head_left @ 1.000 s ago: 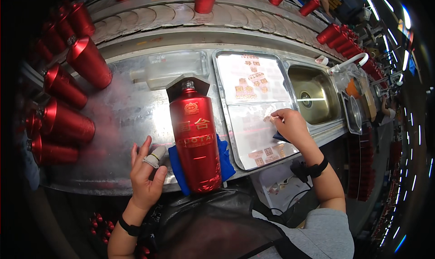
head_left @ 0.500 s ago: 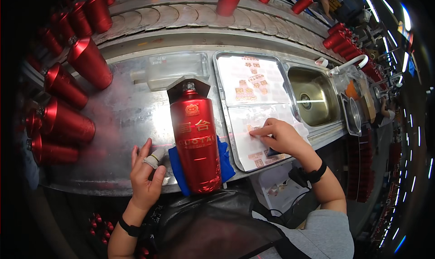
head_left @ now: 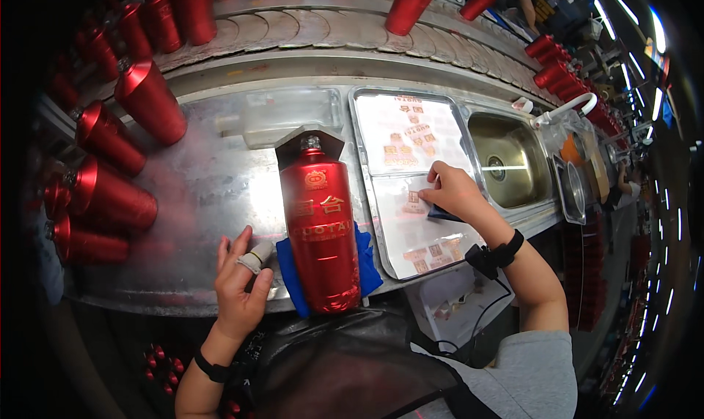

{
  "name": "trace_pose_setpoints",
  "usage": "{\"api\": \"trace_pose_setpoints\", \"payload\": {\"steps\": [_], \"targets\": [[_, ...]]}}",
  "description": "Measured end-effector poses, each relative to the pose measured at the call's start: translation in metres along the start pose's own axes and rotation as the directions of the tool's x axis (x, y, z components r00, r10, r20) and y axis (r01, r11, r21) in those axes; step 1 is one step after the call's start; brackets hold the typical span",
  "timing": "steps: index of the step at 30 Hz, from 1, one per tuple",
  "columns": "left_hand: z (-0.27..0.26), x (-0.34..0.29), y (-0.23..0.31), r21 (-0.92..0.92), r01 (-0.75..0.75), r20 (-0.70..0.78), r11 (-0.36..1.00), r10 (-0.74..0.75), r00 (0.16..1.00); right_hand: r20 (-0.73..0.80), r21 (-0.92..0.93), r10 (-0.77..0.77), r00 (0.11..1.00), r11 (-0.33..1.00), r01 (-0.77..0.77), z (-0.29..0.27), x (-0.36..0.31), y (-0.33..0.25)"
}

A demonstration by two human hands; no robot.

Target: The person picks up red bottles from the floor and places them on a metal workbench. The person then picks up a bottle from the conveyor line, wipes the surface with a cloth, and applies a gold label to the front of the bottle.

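Note:
A red bottle (head_left: 320,250) with gold lettering lies tilted on a blue cloth (head_left: 369,267) in front of me, its narrow neck pointing away. Beside its left side hovers my left hand (head_left: 238,287), fingers spread and empty, with a white wrap on one finger. Over the near half of a metal tray (head_left: 375,232) is my right hand (head_left: 456,195), thumb and forefinger close together at a small decal (head_left: 413,201) on a white sheet. A dark flat piece (head_left: 442,214) shows under its curled fingers; whether the fingertips have lifted the decal, I cannot tell.
Several more red bottles (head_left: 150,100) stand at the left of the metal worktop (head_left: 198,236). A clear rectangular container (head_left: 290,115) lies behind the bottle. Right of the tray is a sink (head_left: 510,159) with a white tap (head_left: 568,107). A conveyor (head_left: 315,29) carrying bottles runs along the back.
My right hand has moved farther from me over the tray, to the upper decal on the near sheet. Bottles on the conveyor have shifted right. My left hand stays about where it was.

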State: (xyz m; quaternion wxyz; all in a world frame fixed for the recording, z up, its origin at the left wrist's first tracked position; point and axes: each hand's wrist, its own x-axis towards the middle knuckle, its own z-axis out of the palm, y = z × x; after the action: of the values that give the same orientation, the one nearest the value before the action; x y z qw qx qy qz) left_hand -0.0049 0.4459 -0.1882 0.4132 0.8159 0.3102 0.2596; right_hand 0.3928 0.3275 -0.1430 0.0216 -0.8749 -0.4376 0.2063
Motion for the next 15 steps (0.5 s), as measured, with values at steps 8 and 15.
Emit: {"api": "trace_pose_setpoints", "payload": {"steps": [8, 15], "targets": [[-0.001, 0.001, 0.001, -0.012, 0.001, -0.01, 1.0, -0.001, 1.0, 0.064, 0.077, -0.167, 0.984, 0.984, 0.162, -0.001, 0.007, 0.001], [0.0, 0.005, 0.002, -0.018, -0.013, 0.015, 1.0, 0.014, 1.0, 0.068, -0.02, -0.198, 0.978, 0.98, 0.2, -0.001, 0.026, -0.002]]}}
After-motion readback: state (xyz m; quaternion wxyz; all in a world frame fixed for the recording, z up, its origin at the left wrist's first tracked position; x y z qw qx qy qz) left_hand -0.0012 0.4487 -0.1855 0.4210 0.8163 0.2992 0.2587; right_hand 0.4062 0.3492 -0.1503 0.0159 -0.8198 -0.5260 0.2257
